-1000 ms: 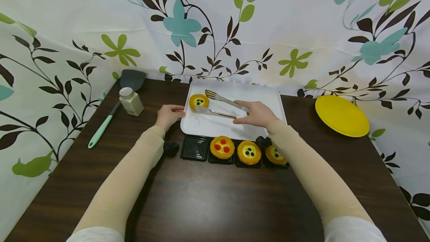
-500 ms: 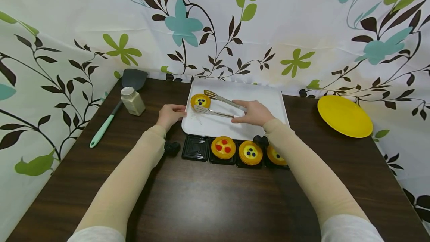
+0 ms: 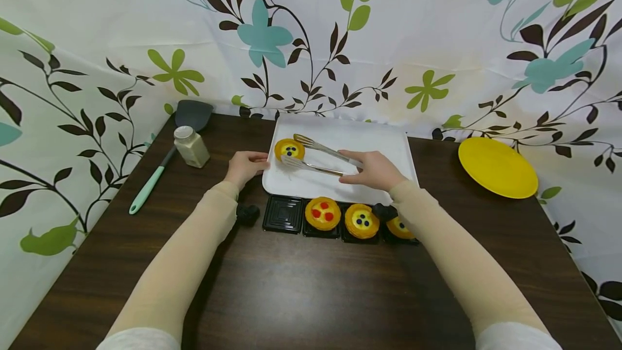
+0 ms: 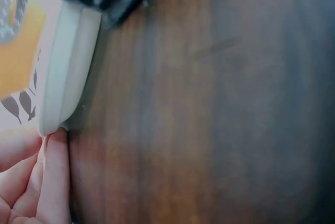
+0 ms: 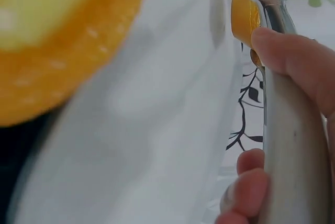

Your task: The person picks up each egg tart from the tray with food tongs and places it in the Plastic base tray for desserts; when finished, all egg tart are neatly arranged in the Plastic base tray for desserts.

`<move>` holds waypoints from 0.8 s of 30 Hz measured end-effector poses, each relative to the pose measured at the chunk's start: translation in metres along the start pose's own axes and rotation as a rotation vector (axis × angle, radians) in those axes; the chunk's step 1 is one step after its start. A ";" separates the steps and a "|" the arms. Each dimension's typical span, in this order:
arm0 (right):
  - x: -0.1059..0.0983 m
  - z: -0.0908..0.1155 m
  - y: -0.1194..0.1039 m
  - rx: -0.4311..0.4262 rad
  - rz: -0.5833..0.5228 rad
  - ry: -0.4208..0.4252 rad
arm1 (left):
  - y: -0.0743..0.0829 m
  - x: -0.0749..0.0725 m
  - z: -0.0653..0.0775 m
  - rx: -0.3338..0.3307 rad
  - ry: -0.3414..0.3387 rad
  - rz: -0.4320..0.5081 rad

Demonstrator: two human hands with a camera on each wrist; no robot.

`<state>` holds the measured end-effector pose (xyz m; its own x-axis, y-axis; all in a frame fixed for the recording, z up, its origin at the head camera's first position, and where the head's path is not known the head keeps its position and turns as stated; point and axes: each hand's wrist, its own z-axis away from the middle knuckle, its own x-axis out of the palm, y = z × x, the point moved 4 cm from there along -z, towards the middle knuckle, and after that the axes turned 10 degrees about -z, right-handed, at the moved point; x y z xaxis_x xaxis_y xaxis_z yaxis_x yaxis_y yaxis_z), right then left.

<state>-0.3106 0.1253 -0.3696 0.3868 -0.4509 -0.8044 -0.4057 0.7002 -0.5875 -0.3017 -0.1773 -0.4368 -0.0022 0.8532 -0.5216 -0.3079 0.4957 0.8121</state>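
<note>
My left hand (image 3: 244, 169) pinches the left rim of a white tray (image 3: 369, 136), with the tray corner between thumb and fingers (image 4: 55, 177) in the left wrist view. In my right hand (image 3: 375, 170) is a pair of metal tongs (image 3: 328, 150), gripped by its handle (image 5: 296, 145). The tongs' spread ends reach either side of an egg tart (image 3: 288, 150) with dark blue dots, which sits at the tray's left end. Whether they touch the tart is not clear.
Along the tray's front edge runs a row of black plastic boxes (image 3: 283, 214); several hold tarts, one red-dotted (image 3: 323, 213), and the leftmost holds none. A yellow plate (image 3: 498, 167) lies right. A spatula (image 3: 148, 188) and a capped jar (image 3: 191, 147) are at left.
My right hand has shifted slightly right and nearer to me than half a second ago, the tongs still around the tart. My left hand and the tray have stayed put.
</note>
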 end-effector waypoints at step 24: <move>0.015 0.074 -0.022 -0.099 0.075 -0.061 | 0.001 -0.001 0.001 0.000 -0.022 0.000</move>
<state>-0.2352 0.1442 -0.3624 0.4003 -0.3625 -0.8416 -0.5138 0.6716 -0.5337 -0.3012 -0.1776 -0.4352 0.0189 0.8567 -0.5155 -0.3077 0.4955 0.8123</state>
